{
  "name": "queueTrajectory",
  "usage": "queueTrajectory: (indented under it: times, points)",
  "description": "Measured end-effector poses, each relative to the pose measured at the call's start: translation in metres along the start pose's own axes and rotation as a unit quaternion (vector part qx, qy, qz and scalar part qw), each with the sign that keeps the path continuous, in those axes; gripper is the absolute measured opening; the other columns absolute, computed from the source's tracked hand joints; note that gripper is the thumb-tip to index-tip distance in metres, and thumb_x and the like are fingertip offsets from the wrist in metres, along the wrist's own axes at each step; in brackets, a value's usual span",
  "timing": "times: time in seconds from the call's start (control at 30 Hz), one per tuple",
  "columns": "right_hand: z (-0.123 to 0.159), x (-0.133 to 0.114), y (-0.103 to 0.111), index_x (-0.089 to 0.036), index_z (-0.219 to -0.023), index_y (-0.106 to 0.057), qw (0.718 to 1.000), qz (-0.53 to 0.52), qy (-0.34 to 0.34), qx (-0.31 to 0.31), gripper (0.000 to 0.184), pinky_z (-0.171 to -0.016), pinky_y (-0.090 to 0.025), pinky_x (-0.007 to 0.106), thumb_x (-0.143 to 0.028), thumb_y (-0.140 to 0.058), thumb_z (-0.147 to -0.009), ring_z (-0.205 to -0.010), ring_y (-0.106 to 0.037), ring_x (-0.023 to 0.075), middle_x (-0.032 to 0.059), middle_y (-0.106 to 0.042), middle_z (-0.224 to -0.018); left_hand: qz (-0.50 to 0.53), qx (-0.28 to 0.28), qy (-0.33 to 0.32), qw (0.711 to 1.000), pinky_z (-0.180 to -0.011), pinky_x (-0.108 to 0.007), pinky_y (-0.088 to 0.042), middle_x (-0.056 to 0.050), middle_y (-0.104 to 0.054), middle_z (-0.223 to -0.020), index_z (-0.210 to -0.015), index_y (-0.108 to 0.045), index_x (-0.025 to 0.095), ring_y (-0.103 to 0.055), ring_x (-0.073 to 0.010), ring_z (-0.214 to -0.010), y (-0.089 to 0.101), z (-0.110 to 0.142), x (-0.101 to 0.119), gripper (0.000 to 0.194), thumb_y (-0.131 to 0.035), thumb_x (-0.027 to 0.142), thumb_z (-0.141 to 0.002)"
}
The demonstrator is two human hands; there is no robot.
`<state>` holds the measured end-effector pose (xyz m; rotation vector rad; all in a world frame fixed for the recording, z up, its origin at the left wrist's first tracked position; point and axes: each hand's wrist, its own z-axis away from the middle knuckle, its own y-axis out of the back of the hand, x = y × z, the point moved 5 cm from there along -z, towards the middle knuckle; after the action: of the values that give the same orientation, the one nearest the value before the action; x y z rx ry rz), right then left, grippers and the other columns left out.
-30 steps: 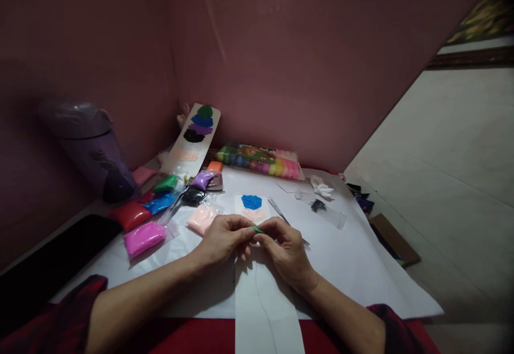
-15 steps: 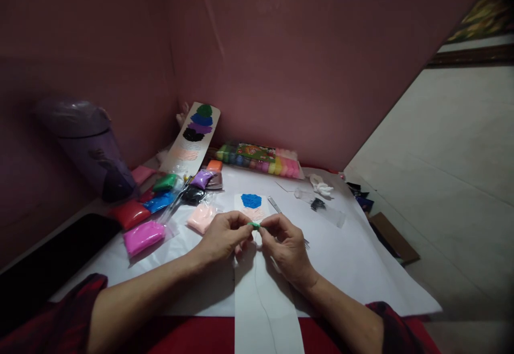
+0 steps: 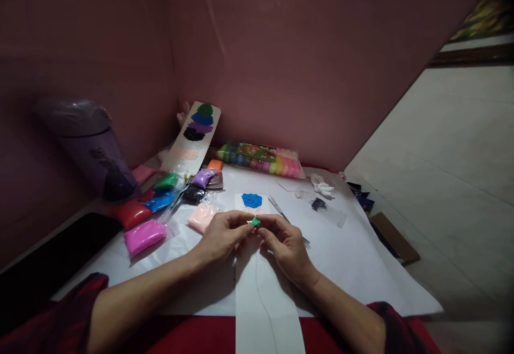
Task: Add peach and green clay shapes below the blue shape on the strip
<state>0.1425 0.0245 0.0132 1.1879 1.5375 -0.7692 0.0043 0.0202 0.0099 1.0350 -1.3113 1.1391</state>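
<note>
Between the fingertips of both hands is a small lump of green modelling clay [image 3: 255, 221]. My left hand [image 3: 225, 236] pinches it from the left; my right hand [image 3: 287, 244] has thumb and fingers on its other side. Beneath them lies a long white card strip [image 3: 265, 300] with a thin pencil line curving down it. Flattened blue clay [image 3: 251, 200] covers part of its far end, with pale peach clay just below, partly hidden by my fingers. A metal fork [image 3: 281, 209] rests right of the card, its handle pointing away.
Bagged clay lies at left, including a pink packet [image 3: 145, 237] and a peach packet [image 3: 202, 216]. A finished-looking card [image 3: 190, 142] with coloured clay bands leans behind. A multicolour clay pack [image 3: 261, 159] is by the wall. A purple bottle [image 3: 94, 150] stands far left.
The green clay shows more between my fingertips and looks reshaped, with a raised point. My right fingers have shifted slightly left over the peach clay.
</note>
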Motion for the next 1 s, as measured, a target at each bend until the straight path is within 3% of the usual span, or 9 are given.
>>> queueTrajectory:
  times: [0.2, 0.33, 0.5, 0.73, 0.87, 1.0]
  points:
    - [0.001, 0.0, -0.002, -0.017, -0.097, -0.062, 1.0, 0.019, 0.01, -0.019, 0.016, -0.059, -0.05, 0.025, -0.022, -0.059, -0.082, -0.069, -0.06, 0.014, 0.0042, -0.066, -0.084, 0.01, -0.015, 0.012, 1.0, -0.038, -0.018, -0.037, 0.003, -0.057, -0.051, -0.083, -0.059, 0.012, -0.048, -0.008, -0.04, 0.0, -0.001, 0.0, 0.031, -0.07, 0.038, -0.07]
    - [0.002, 0.0, 0.002, -0.018, -0.094, -0.057, 0.999, 0.044, 0.023, 0.019, 0.014, -0.054, -0.049, 0.024, -0.023, -0.061, -0.081, -0.06, -0.057, 0.0115, 0.0008, -0.063, -0.077, 0.017, -0.006, 0.007, 1.0, -0.038, -0.017, -0.036, 0.003, -0.055, -0.05, -0.075, -0.057, 0.012, -0.048, -0.007, -0.039, 0.0, -0.001, 0.003, 0.032, -0.071, 0.039, -0.068]
    - [0.003, -0.014, 0.002, -0.018, -0.087, -0.061, 0.978, 0.179, 0.104, 0.035, 0.005, -0.063, -0.05, 0.029, -0.02, -0.058, -0.083, -0.068, -0.058, 0.0144, 0.0024, -0.062, -0.078, 0.041, 0.01, 0.006, 0.999, -0.039, -0.018, -0.038, 0.002, -0.057, -0.052, -0.072, -0.057, 0.012, -0.05, -0.0079, -0.039, 0.0, -0.001, 0.003, 0.031, -0.073, 0.037, -0.066]
    - [0.006, -0.026, -0.001, -0.02, -0.097, -0.061, 0.949, 0.23, 0.216, 0.016, 0.017, -0.064, -0.05, 0.029, -0.011, -0.054, -0.084, -0.074, -0.057, 0.0151, 0.0044, -0.06, -0.085, 0.115, -0.009, 0.045, 0.992, -0.048, -0.024, -0.049, -0.004, -0.065, -0.059, -0.079, -0.06, 0.01, -0.062, -0.0148, -0.052, -0.004, 0.0, -0.001, 0.038, -0.077, 0.039, -0.062]
    - [0.007, -0.028, -0.002, -0.02, -0.098, -0.061, 0.948, 0.223, 0.226, 0.003, 0.019, -0.065, -0.05, 0.029, -0.01, -0.051, -0.085, -0.078, -0.058, 0.0162, 0.0054, -0.06, -0.088, 0.117, -0.004, 0.05, 0.992, -0.049, -0.024, -0.05, -0.004, -0.066, -0.061, -0.079, -0.06, 0.01, -0.062, -0.0139, -0.051, -0.004, 0.002, 0.002, 0.038, -0.08, 0.036, -0.059]
    - [0.008, -0.026, 0.0, -0.02, -0.095, -0.058, 0.953, 0.237, 0.186, 0.033, 0.013, -0.06, -0.049, 0.028, -0.013, -0.054, -0.084, -0.072, -0.058, 0.0155, 0.004, -0.061, -0.084, 0.114, -0.012, 0.054, 0.992, -0.048, -0.025, -0.05, -0.005, -0.066, -0.061, -0.077, -0.06, 0.01, -0.062, -0.0157, -0.052, -0.006, 0.004, 0.004, 0.034, -0.077, 0.036, -0.063]
